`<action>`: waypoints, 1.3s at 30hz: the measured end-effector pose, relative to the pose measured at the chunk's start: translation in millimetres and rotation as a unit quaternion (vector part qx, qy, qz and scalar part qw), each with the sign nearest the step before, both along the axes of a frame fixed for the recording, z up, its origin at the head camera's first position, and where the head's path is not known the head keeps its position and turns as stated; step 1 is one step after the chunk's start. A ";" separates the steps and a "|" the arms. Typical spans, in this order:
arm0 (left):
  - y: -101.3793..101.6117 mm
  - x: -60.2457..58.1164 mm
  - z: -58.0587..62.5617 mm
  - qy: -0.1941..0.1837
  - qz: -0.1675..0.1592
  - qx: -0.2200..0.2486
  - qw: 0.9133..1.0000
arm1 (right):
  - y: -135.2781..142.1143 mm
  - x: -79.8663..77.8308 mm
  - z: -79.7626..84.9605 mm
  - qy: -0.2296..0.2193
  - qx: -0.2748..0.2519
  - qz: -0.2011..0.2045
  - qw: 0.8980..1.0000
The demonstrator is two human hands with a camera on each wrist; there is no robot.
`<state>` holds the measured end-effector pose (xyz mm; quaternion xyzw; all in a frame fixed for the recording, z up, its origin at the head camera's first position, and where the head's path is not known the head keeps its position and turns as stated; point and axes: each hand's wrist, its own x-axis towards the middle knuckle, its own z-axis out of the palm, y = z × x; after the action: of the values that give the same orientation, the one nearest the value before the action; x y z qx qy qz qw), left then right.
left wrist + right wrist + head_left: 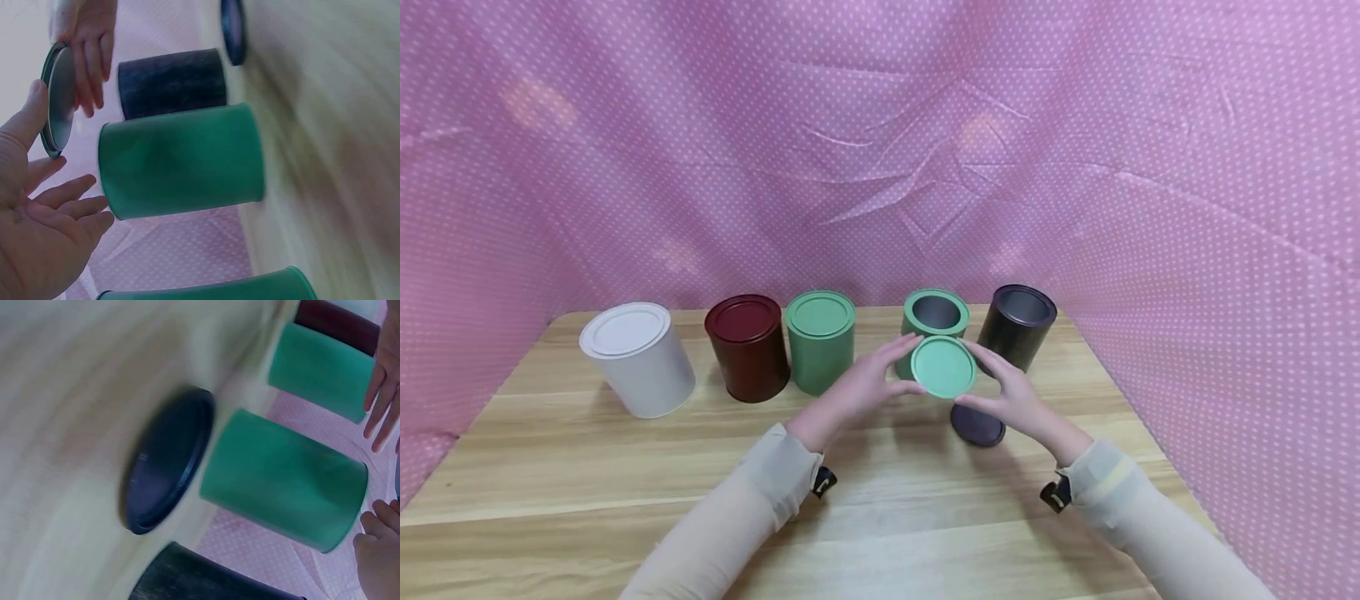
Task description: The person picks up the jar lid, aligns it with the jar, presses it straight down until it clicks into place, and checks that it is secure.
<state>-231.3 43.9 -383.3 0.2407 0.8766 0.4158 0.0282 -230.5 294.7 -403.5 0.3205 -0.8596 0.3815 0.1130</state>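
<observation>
A round light-green lid (943,367) is held up between both hands, just in front of an open green can (907,360). My left hand (874,377) grips its left edge, with the thumb (31,109) below and the index finger at the rim; the other fingers spread out. From the right side, my right hand (1011,396) grips the opposite edge between thumb and fingers. The lid overlaps the green can's front in the head view. Beneath the right hand, a dark lid (977,426) lies on the table.
An open black can (1017,329) stands right of the open green one. Leftward in the row are a lidded green can (821,346), a dark red can (748,350) and a white can (642,362). A pink dotted curtain (880,167) surrounds the wooden table (895,533).
</observation>
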 end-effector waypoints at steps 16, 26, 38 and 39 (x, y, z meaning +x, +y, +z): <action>1.8 -23.1 17.9 0.032 0.013 0.049 0.998 | 1.0 -20.7 31.7 -0.096 -0.056 0.008 0.994; 6.7 -39.6 15.5 0.007 0.061 0.071 0.996 | -6.3 -34.9 30.5 -0.119 -0.130 -0.038 0.984; 11.8 -59.2 9.4 -0.026 0.074 0.087 0.993 | -19.0 -40.0 49.2 -0.143 -0.105 -0.053 0.983; 12.1 -60.9 9.3 -0.027 0.073 0.090 0.993 | -20.4 -38.4 52.8 -0.144 -0.098 -0.059 0.983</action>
<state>-292.2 56.1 -373.9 0.1662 0.8499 0.5001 -0.0007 -268.9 274.3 -350.7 0.1981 -0.8428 0.4987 0.0409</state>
